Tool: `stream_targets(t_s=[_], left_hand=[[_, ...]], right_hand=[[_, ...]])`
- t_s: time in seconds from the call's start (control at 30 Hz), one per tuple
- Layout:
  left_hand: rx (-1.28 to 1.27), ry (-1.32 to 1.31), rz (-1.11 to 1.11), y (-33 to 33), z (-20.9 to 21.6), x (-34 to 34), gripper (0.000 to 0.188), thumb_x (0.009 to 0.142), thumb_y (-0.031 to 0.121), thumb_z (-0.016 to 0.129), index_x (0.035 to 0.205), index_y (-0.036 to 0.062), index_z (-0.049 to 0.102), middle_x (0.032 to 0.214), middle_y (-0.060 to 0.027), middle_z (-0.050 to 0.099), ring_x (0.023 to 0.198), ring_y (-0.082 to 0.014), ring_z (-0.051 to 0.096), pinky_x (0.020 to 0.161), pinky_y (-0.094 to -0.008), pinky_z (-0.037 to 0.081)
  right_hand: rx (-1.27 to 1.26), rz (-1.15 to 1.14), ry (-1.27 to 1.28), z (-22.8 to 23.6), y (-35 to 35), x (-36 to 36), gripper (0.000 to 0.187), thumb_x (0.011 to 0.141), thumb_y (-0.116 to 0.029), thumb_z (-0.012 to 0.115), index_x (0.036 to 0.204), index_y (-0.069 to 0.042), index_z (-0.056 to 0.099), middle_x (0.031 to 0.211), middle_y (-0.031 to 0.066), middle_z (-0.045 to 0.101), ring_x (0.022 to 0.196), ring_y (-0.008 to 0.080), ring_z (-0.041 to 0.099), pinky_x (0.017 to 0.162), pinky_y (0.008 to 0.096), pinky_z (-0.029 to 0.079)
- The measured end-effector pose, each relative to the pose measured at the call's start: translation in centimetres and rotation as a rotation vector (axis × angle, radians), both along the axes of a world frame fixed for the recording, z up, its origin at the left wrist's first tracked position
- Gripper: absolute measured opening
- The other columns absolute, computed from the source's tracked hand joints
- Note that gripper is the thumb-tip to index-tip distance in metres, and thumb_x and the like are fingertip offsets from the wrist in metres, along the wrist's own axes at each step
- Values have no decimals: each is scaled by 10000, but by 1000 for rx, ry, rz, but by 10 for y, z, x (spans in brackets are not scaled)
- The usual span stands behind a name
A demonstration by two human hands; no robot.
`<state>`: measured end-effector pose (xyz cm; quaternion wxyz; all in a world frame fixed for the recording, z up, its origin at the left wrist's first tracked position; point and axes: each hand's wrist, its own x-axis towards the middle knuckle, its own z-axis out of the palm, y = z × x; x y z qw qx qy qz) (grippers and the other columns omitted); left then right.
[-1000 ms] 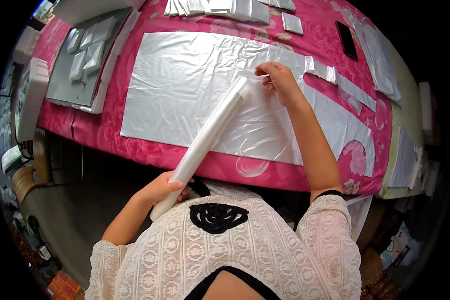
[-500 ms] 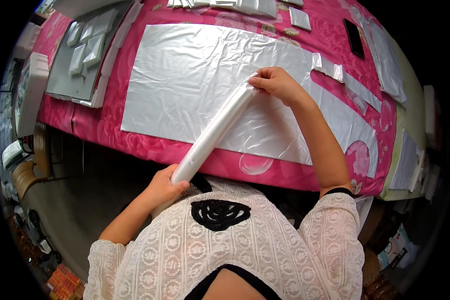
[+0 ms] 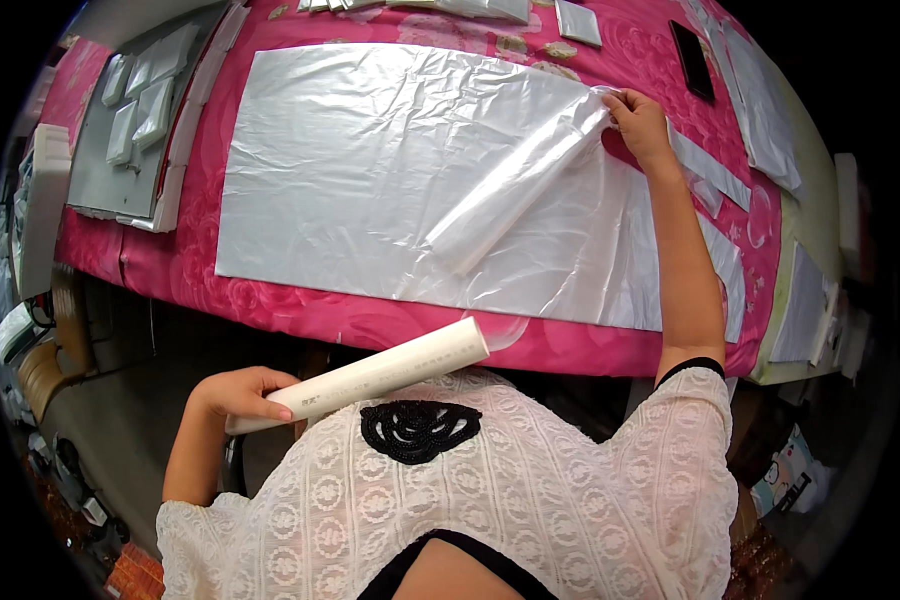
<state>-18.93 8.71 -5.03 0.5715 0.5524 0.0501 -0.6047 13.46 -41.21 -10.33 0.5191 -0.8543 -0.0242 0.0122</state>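
Observation:
My left hand [image 3: 238, 393] is wrapped round one end of a white plastic pipe [image 3: 390, 370], held at a slant just in front of my body. Its other end is bare and hollow. At the table's far right, the fingers of my right hand [image 3: 638, 122] pinch the end of a rolled-up translucent plastic bag [image 3: 520, 180]. That loose roll lies diagonally on large, flat, creased plastic bags [image 3: 320, 160] spread over the table. To the right, the flat bags narrow into two handle-like strips [image 3: 710, 170], partly hidden behind my right forearm.
A pink floral cloth [image 3: 170, 280] covers the table. Small folded white packets [image 3: 140, 110] lie on a grey board [image 3: 90, 185] at the left. Another packet [image 3: 578, 22] and a black phone [image 3: 692, 60] lie at the far side. White sheets [image 3: 760, 120] line the right edge.
The pipe has come out of the rolled plastic and swung down toward my body in my left hand. My right hand has moved farther right and away, holding the roll's end.

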Motion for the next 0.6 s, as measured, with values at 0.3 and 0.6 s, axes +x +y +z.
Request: stream_targets(t_s=[0.3,0.6], left_hand=[[559,-1626,-361,-124,20,140,504,629,225,764,1071,64,583,989,-107,612,933,-268,592,825,-397,475],[105,-1719,-606,-161,-36,96,782,806,518,512,1319,-53,361,1423,-185,307,1329,-294,284,1082,-438,234]], right_hand=[[-83,288,84,7,93,-16,199,856,-209,630,886,-13,654,733,-43,578,660,35,469,609,205,398],[-208,363,149,19,100,-5,240,838,-241,628,892,-9,658,706,-6,587,642,74,498,606,244,417]])
